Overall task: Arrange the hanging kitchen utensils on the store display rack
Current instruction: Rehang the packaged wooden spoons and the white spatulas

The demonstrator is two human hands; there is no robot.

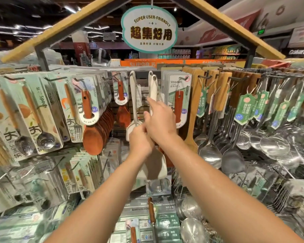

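Two white spatulas hang from hooks at the middle of the display rack [142,74]. The left white spatula [134,109] hangs free. The right white spatula [154,88] hangs from its hook, and its broad blade [155,165] shows below my wrists. My right hand [159,120] is closed around its handle, forefinger pointing up along it. My left hand [139,139] grips the same handle just below and left of the right hand. Most of the handle is hidden by both hands.
Carded spoons [40,111] and brown wooden rice paddles [93,137] hang at left. A carded wooden turner [179,102], bamboo turners [193,109] and steel ladles [211,151] hang at right. Boxed goods and steel bowls [191,207] lie on the shelf below. A sign [149,28] hangs overhead.
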